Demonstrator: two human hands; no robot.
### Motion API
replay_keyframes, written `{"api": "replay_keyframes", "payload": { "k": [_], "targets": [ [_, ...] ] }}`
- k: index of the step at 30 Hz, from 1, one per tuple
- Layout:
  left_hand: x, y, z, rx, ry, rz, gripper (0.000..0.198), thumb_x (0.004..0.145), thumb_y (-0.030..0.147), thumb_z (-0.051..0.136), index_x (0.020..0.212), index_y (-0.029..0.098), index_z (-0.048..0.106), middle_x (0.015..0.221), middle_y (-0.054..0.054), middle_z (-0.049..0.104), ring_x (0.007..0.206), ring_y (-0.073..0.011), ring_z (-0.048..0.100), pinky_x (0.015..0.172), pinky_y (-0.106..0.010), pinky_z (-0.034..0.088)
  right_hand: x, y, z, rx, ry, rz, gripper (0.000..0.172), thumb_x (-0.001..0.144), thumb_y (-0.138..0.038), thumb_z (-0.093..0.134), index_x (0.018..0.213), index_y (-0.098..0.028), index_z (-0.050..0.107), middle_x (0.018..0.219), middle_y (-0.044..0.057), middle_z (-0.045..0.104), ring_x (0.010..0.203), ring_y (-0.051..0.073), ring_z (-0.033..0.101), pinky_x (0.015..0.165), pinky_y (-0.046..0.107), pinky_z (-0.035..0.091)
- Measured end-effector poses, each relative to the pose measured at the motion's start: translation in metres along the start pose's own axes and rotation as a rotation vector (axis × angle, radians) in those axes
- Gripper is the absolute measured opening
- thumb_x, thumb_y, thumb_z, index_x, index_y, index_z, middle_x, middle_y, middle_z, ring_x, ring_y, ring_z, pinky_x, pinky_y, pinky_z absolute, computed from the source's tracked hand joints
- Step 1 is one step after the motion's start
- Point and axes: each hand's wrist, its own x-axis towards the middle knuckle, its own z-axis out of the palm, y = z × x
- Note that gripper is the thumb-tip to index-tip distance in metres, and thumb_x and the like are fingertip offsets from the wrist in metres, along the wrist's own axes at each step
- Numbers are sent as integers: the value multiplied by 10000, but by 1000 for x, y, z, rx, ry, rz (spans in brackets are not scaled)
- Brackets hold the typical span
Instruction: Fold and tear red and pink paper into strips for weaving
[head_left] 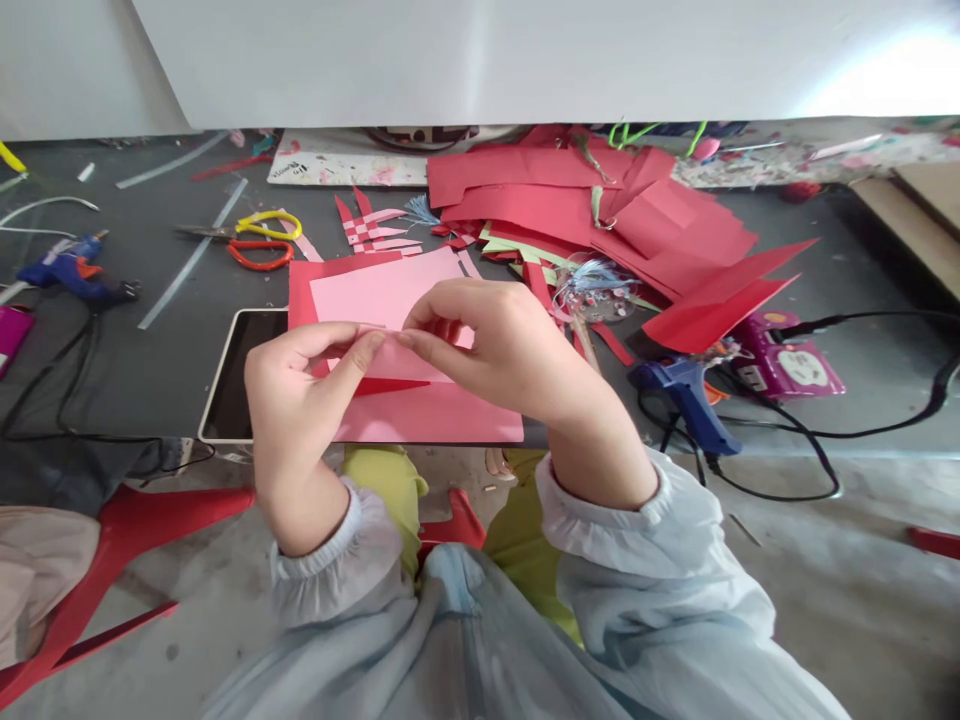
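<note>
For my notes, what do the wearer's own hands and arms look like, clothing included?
The left hand and right hand are ungloved, with no rings or bracelets visible. Both arms wear loose, pale blue-grey sleeves with gathered, ruffled cuffs that leave the wrists uncovered.

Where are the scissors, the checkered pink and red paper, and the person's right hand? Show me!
Scissors [229, 234]: head view, where the blades meet the handles.
Checkered paper [367, 231]: head view, on the woven squares.
Right hand [504, 335]: head view, on the back of the hand.
</note>
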Motion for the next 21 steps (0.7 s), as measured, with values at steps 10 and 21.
{"api": "replay_keyframes", "payload": {
  "k": [10,21],
  "targets": [
    [3,-4,5,-118,68,-35,76,794,341,789,815,268,776,778,22,766,733,-179,722,672,-351,589,1,-4,3,29,-11,54,162,908,-256,600,804,-151,667,756,37,686,667,124,565,626,273,395],
    [2,-1,7,-216,84,-191,325,936,468,613,841,221,802,812,-29,784,728,-149,722,671,-283,579,3,3,0,91,-95,170,154,886,-268,623,804,-149,676,742,33,705,652,118,566,618,271,401]
  ]
}}
